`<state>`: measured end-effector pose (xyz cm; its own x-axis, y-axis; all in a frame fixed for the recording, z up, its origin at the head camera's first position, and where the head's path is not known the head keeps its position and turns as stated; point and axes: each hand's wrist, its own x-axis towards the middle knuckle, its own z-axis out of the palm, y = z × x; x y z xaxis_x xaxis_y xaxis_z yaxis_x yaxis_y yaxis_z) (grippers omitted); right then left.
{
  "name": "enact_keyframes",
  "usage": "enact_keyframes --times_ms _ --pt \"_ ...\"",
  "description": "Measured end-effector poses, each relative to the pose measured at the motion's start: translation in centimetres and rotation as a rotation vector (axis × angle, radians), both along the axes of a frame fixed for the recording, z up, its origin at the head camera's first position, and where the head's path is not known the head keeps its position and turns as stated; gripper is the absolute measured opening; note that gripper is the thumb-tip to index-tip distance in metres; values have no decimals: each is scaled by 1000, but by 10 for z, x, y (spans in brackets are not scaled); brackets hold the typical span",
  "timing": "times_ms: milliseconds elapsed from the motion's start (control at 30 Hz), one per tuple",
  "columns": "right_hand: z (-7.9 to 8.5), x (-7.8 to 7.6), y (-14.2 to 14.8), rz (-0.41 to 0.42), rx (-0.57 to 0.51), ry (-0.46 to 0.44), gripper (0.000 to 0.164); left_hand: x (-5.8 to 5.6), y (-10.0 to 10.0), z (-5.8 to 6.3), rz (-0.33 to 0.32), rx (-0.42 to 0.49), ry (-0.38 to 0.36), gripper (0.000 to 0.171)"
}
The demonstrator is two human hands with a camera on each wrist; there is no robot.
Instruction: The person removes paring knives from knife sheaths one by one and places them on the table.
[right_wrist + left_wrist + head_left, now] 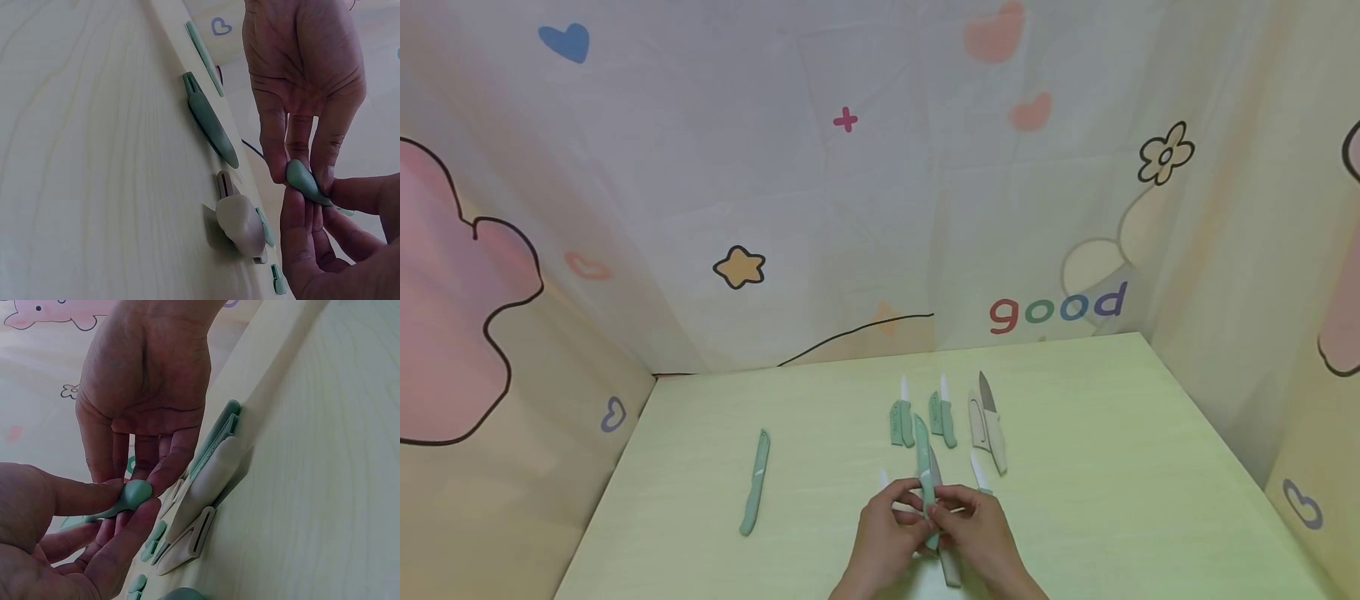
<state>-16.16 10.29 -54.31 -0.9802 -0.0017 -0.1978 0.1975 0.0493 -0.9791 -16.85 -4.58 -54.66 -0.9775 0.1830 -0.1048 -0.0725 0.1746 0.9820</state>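
Note:
In the head view, a green knife in its green sheath is raised above the table, pointing away from me. My left hand pinches its handle from the left, while my right hand pinches it from the right, thumbs on top. Both wrist views show the handle's rounded end between the fingertips. Below the hands lies a beige-handled knife, partly covered. A white blade shows beside the right hand, and another blade tip beside the left; the hands hide the rest.
Behind the hands lie two green knives with white blades, each beside a green sheath. Right of them is a beige knife with its beige sheath. Another green knife lies at left. A printed curtain surrounds the table.

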Motion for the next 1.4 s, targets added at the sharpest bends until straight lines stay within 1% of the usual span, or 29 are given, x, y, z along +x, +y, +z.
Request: enact_keyframes --times_ms 133,300,400,467,500,567,700,833,1033,1233,1333,1400 --pt "0 0 1 9 -2 2 28 1 -1 -1 -7 15 -6 50" --pt "-1 2 2 31 -18 17 30 1 -4 -1 -45 34 -17 51" --pt "-1 2 3 39 -30 19 31 -1 -8 1 -64 -12 -1 53" --pt "0 3 4 40 -36 13 31 -3 -11 2 -64 -38 6 51" --pt "0 3 4 39 -38 9 31 -5 -12 3 -59 -45 8 50" --pt "0 2 4 38 -34 -1 30 -8 -13 5 -42 -27 1 45" --pt "-1 3 4 27 -29 -12 29 -17 -14 8 2 68 -17 39" --pt "-2 4 4 30 -27 -3 30 -25 -15 13 9 131 8 37" --pt "-3 5 5 50 -21 -8 32 -37 -12 21 18 127 64 34" --pt "-7 7 5 77 -37 -3 33 -46 -10 19 43 141 51 35" --pt "-7 7 5 90 -52 1 34 -47 -9 21 49 150 48 36" --pt "-7 7 5 95 -62 1 34 -46 -8 26 48 157 46 37"
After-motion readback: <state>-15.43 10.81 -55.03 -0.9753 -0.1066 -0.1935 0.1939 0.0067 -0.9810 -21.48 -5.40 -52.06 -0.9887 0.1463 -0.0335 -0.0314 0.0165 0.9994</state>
